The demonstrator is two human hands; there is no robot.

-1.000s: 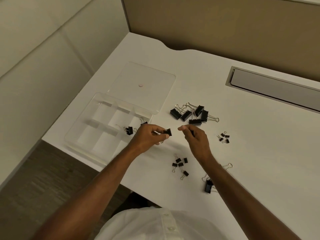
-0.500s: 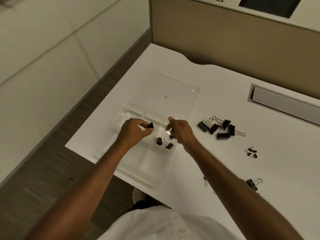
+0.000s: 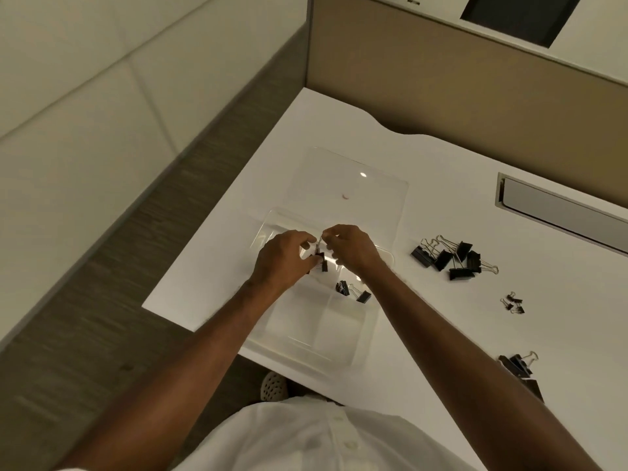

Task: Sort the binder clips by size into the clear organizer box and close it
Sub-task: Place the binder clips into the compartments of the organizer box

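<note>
The clear organizer box [image 3: 343, 351] lies open on the white desk, its flat lid [image 3: 350, 185] folded back behind it. Over its far compartments my left hand [image 3: 283, 260] and my right hand [image 3: 350, 248] meet on one medium black binder clip [image 3: 322, 261]; the left grips its body and the right pinches its wire handle. Two medium clips [image 3: 353, 292] lie in a middle compartment. A pile of large clips [image 3: 452, 258] sits to the right of the box. Small clips [image 3: 513, 302] lie further right, and large clips [image 3: 520, 367] rest by my right forearm.
The desk's left edge [image 3: 217, 232] runs close beside the box, with floor below. A metal cable slot [image 3: 560, 209] is set into the desk at the back right. A tan partition wall [image 3: 441, 79] stands behind.
The view has shifted so the box sits more central. My hands have come together above the far compartments, and the right hand now pinches the handle of the clip that the left one holds.
</note>
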